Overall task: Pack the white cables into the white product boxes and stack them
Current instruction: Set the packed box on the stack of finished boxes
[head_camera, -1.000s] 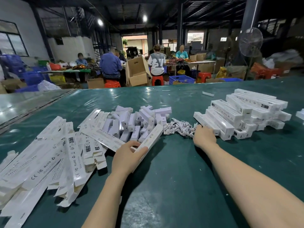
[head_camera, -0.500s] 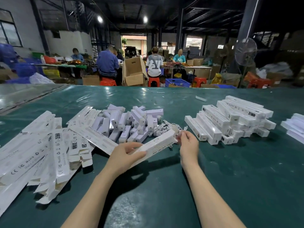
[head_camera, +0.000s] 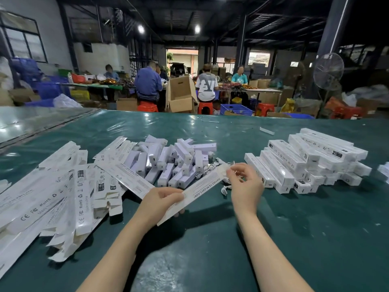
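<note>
My left hand (head_camera: 160, 202) grips the near end of a long white product box (head_camera: 200, 187) held slantwise above the green table (head_camera: 315, 239). My right hand (head_camera: 245, 184) is at the box's far end, its fingers curled and pinching a white cable there. A small heap of white cables (head_camera: 226, 187) lies just behind and under that hand. Flat unfolded boxes (head_camera: 48, 194) spread over the left. Small white inner boxes (head_camera: 179, 161) are heaped in the middle. A stack of packed boxes (head_camera: 305, 161) stands at the right.
More white boxes (head_camera: 384, 169) show at the right edge. A loose white strip (head_camera: 267, 131) lies far back on the table. Beyond the table several seated people work among cardboard cartons (head_camera: 181, 95), red stools and blue crates; a standing fan (head_camera: 328, 70) is at the right.
My right hand left the cable heap with a cable and came to the far end of the box. My left hand lifted the box off the pile toward the middle.
</note>
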